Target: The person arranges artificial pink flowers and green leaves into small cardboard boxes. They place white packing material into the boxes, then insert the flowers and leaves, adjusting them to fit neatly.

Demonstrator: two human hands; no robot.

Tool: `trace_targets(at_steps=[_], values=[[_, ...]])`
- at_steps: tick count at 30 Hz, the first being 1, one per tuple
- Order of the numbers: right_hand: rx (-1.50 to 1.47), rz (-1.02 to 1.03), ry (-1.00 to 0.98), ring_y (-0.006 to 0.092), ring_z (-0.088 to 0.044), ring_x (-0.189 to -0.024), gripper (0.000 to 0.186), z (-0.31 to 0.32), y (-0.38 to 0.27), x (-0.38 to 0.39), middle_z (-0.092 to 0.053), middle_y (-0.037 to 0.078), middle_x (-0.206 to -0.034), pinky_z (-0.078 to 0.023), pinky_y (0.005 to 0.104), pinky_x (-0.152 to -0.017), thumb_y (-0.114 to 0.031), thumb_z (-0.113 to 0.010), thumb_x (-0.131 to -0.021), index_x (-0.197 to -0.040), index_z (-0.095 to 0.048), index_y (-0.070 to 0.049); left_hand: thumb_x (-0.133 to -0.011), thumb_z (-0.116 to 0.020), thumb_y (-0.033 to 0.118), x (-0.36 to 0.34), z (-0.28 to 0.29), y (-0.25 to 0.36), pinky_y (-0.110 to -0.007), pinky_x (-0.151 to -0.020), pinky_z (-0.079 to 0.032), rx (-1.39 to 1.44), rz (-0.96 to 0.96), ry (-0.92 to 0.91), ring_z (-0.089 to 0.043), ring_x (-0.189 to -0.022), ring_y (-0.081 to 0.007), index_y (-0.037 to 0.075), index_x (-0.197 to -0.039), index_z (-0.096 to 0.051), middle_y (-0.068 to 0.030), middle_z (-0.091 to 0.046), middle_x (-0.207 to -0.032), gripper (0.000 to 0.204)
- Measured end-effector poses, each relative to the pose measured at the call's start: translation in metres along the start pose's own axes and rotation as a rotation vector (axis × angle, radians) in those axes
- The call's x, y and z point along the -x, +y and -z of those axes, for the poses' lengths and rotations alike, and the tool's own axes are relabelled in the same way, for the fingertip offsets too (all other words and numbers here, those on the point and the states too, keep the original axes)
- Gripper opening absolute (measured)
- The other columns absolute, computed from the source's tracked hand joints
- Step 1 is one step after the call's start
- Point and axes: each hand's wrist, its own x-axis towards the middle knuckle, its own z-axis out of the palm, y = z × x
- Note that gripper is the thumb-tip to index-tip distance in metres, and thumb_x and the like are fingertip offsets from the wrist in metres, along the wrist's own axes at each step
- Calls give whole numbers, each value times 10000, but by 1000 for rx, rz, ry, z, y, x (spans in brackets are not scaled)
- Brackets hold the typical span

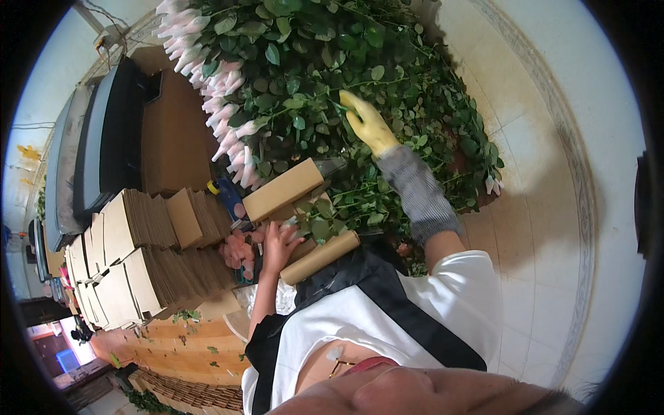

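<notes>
A large heap of long leafy rose stems [415, 90] lies ahead of me, the buds along its left side covered in pale pink-and-white sleeves [225, 117]. My right hand [370, 124], in a yellow glove with a grey knitted cuff, reaches over the heap, thumb and fingers closed around a green stem. Bare, my left hand [278, 245] rests with fingers apart beside a small leafy sprig [321, 223]. A pale tip shows at its fingertips; whether it touches this is unclear. Between the hands sits a narrow cardboard box [283, 190]. A brown paper-like roll [319, 257] lies close to my body.
Stacks of flat cardboard pieces [149, 232] stand at the left, with pink round pieces [238, 249] and a blue-and-yellow tool [227, 197] beside them. Dark long containers [107, 131] stand farther left. Fallen leaves [187, 315] are scattered on the wooden floor; pale tiles [512, 277] lie to the right.
</notes>
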Motion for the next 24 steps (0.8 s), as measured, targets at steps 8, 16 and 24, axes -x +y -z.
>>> trace_targets(at_steps=[8,16,24], values=[[779,235,66,265,-627,-870,81,-22,59,-62,-665,73,-834,-435,396,-968,-69,-592,-851,-863,-667,-98,-776,-803,193,6,11,4,-454,-902,-475,1,-27,-31,-550,-1044,-384,73,-1070,-711,-179,-564,-1148,331],[732,407,-103,190,-626,-836,185,57,-45,73,-611,68,-735,-475,430,-1047,43,-628,-800,-872,-713,-105,-778,-771,134,12,0,-14,-438,-918,-472,94,-29,-116,-563,-1049,-375,37,-1147,-658,-182,-583,-1150,398],[640,222,265,328,-620,-1134,172,83,32,75,-679,175,-1130,-465,450,-1040,3,-613,-840,-989,-694,-30,-753,-793,170,9,8,-4,-451,-885,-490,23,-79,-174,-578,-1010,-374,-2,-1272,-547,-190,-596,-1086,600]])
